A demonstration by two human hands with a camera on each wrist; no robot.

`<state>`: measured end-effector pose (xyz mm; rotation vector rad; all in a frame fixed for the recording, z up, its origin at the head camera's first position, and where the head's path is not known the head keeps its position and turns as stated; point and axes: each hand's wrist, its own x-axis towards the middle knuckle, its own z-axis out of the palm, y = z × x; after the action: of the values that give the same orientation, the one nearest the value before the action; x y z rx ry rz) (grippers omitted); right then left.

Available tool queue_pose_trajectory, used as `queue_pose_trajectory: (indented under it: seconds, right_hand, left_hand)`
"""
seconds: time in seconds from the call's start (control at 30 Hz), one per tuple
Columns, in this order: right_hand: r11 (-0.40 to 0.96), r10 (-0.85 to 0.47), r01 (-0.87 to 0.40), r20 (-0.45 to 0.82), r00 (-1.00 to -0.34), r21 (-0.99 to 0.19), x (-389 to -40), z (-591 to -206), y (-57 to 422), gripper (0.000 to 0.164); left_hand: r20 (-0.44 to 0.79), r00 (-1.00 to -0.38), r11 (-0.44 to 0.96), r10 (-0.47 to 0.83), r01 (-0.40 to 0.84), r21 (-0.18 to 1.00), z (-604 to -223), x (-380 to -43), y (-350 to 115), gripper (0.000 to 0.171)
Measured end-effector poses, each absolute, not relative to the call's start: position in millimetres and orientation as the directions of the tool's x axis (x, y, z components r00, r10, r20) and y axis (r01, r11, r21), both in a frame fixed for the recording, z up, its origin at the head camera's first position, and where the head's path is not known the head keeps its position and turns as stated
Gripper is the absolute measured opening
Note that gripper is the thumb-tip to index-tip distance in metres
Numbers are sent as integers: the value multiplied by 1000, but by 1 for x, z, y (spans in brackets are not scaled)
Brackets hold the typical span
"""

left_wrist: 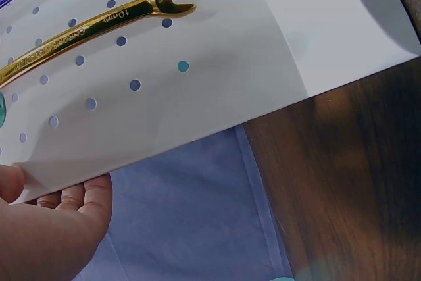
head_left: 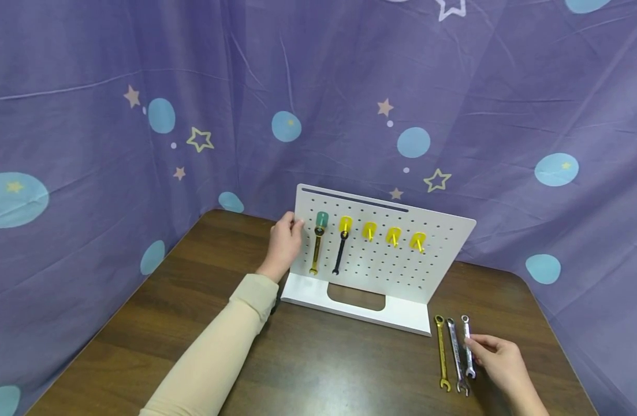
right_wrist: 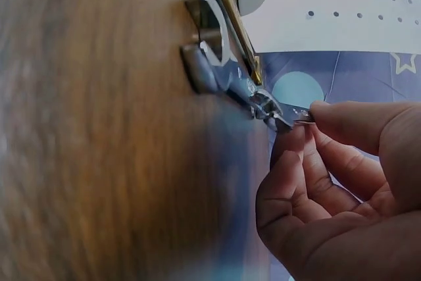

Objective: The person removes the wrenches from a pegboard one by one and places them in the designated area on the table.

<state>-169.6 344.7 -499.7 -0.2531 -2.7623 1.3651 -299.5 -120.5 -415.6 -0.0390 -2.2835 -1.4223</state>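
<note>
Purple curtain (head_left: 339, 86) is hung behind a wooden table (head_left: 349, 358). Right of the white pegboard (head_left: 427, 271), a small silver combination wrench (head_left: 469, 356) is pinched by the fingers of the right hand (head_left: 500, 361). Nearer the pegboard, a larger silver wrench (head_left: 455, 349) and a loose gold wrench (head_left: 442, 349) could be knocked by a sideways sweep. The pegboard's left edge is gripped by the left hand (head_left: 286, 241); were that loosened, shifting might be caused by a bump. No container is seen; from pegboard hooks, a gold 10mm wrench (head_left: 316, 254) and a dark wrench (head_left: 341, 254) are hung.

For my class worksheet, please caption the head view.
Left hand grips a white pegboard holding two wrenches; right hand pinches the rightmost silver wrench.
</note>
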Motion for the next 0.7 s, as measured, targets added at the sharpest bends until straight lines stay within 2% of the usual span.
queue_pose_trajectory:
  seconds: [0.7]
  right_hand:
    - [717, 160, 135, -27, -987, -684, -174, -504, 352, 27]
  left_hand:
    - [391, -896, 474, -212, 256, 842, -417, -301, -120, 16]
